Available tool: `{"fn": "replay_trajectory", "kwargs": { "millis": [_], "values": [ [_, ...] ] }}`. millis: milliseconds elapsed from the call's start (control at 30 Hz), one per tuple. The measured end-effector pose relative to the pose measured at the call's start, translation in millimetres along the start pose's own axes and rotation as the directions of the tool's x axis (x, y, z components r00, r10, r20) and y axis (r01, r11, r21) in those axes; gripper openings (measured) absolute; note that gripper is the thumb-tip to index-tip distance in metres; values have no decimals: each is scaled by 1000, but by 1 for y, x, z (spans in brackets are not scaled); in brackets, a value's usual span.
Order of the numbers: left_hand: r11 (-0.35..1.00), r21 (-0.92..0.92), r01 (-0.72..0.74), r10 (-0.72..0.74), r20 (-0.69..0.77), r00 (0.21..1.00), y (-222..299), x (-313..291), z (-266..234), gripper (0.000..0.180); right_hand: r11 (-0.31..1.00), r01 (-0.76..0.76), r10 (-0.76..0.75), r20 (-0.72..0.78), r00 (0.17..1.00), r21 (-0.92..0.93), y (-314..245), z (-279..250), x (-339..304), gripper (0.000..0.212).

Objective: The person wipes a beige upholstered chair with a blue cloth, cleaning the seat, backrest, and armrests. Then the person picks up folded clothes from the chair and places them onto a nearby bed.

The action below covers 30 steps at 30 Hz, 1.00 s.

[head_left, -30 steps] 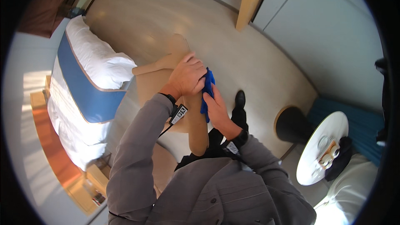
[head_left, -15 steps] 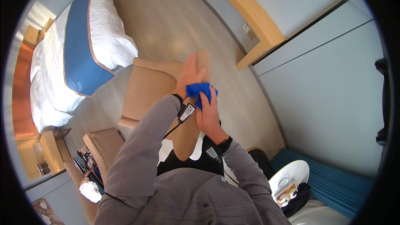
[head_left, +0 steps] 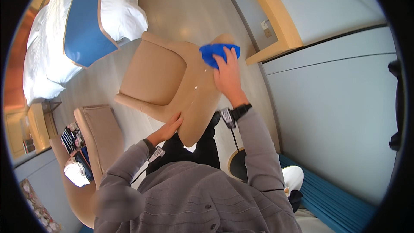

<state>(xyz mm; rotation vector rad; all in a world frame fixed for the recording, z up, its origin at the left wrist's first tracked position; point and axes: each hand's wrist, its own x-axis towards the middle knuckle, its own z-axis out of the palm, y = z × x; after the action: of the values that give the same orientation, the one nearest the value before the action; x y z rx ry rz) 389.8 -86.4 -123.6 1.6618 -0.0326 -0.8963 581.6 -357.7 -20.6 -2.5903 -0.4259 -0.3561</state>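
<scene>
A tan armchair (head_left: 155, 75) stands before me, its tall curved backrest (head_left: 196, 108) nearest my body. My right hand (head_left: 228, 75) presses a blue cloth (head_left: 219, 51) against the backrest's far right end, fingers spread over the bunched fabric. Small white flecks (head_left: 196, 87) show on the upholstery between my two hands. At the backrest's near left part, my left hand (head_left: 168, 129) lies with its fingers extended on the tan surface and holds nothing.
A bed with a blue runner (head_left: 84, 21) is at the far left. Another tan chair (head_left: 101, 140) holds clothes (head_left: 77, 168) at the lower left. A wooden ledge (head_left: 276, 17) runs along the right wall. A dark round-topped stool (head_left: 239, 166) and a teal pleated curtain (head_left: 327, 194) are at the lower right.
My hands have moved apart: the right went forward with the blue cloth along the backrest, the left drew back to its near part. The white flecks now show.
</scene>
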Motion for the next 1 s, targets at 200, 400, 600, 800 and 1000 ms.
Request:
{"fn": "replay_trajectory", "kwargs": {
  "millis": [200, 400, 600, 800, 1000],
  "values": [
    [951, 178, -253, 260, -17, 965, 51, -46, 21, 105, 987, 161, -158, 275, 948, 12, -75, -38, -104, 41],
    [908, 101, -408, 409, 11, 913, 78, -21, 20, 91, 941, 281, -334, 395, 856, 186, -106, -61, -146, 46],
    [851, 466, -243, 280, -11, 960, 82, -11, 18, 119, 938, 326, -346, 321, 882, 118, -74, -42, -106, 45],
    [884, 408, -227, 277, -67, 959, 77, -18, 27, 131, 944, 328, -328, 174, 928, 32, -13, -24, -29, 43],
    [916, 345, -204, 263, -136, 955, 83, -32, 35, 121, 925, 380, -380, 91, 921, 13, 37, -9, 57, 34]
  ]
}}
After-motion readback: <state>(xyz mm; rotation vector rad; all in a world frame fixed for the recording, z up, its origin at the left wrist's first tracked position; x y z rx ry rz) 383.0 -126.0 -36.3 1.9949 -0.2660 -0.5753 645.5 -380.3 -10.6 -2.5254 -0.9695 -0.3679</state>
